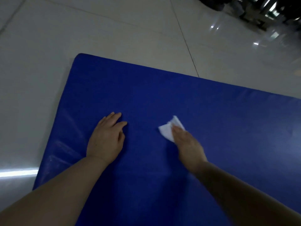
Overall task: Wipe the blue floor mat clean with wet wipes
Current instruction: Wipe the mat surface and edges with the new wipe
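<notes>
Overhead, two bare hands rest on a blue floor mat (162,95).
Left hand (106,137) lies flat, fingers loosely spread; right hand (187,142) presses a crumpled white wet wipe (167,130) under flat fingers.

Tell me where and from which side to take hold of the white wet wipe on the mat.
Take the wet wipe by its free crumpled part, which sticks out past the right hand fingertips, to the left and far side. Come from above on that side: it lies flat on the blue mat, pinned under the fingers, so only that edge is exposed. The left hand rests flat nearby and looks free.
</notes>
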Demonstrator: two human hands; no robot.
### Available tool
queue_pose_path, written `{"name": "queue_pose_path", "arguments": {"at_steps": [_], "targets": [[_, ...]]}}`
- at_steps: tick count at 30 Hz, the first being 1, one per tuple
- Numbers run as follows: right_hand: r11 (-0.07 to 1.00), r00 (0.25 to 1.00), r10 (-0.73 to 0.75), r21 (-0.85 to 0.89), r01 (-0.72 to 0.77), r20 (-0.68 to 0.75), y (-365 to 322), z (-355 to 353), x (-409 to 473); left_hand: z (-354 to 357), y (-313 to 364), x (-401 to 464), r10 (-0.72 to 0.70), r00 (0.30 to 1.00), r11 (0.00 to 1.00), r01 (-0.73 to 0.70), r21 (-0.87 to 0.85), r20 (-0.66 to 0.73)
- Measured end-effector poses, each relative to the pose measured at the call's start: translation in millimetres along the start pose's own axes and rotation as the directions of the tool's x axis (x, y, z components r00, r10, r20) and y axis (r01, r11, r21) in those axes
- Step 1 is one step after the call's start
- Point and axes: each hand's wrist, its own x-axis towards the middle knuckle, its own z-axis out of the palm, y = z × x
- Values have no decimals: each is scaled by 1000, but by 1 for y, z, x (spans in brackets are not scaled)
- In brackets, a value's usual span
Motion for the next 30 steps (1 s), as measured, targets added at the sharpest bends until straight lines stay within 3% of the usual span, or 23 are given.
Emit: {"name": "queue_pose_path", "arguments": {"at_steps": [3, 6, 8, 10, 12, 15, 18, 21, 23, 26, 28, 30], "targets": [[929, 929, 370, 16, -370, 11, 48, -17, -14, 1, 2, 2, -13, 1000, 1000, 13, 12, -5], [860, 863, 502, 73, -505, 58, 23, -5, -10, 2, 3, 2, -26, 1000, 999, 26, 21, -6], [910, 917, 400, 122, -396, -5, -26, 11, 2, 1, 2, 2, -22, 1000, 1000, 22, 18, 3], [980, 969, 173, 126, -152, -178, -79, 31, 9, 1, 0, 2, -13, 1000, 1000, 13, 16, 10], [993, 984, -2, 119, 23, -176, -115, 41, 6, 0, -3, 2, -15, 1000, 1000, 15, 15, 15], [989, 987, -74, 118, 91, -140, -106, 38, -11, -2, 0, 2, -15, 1000, 1000, 15, 1, 26], [972, 982, 189, 149, -183, -29, -50, 25, -31, -5, 3, 1, -24, 999, 1000, 24, -5, 34], [846, 846, 533, 40, -532, -28, 9, 7, -47, -7, 5, 1, -30, 999, 1000, 30, -3, 38], [793, 794, 607, -35, -608, -32, 18, 0, -51, -7, 5, 1, -34, 998, 999, 34, 3, 51], [899, 897, 439, 21, -438, -47, -23, 4, -40, -6, 4, 1, -38, 998, 999, 38, 14, 51], [978, 975, 201, 67, -196, -89, -70, 21, -39, -6, 4, 1, -38, 998, 999, 37, 13, 46], [996, 997, -36, 75, 41, -71, -111, 37, -41, -5, 3, 1, -37, 998, 999, 36, 9, 52]]}}
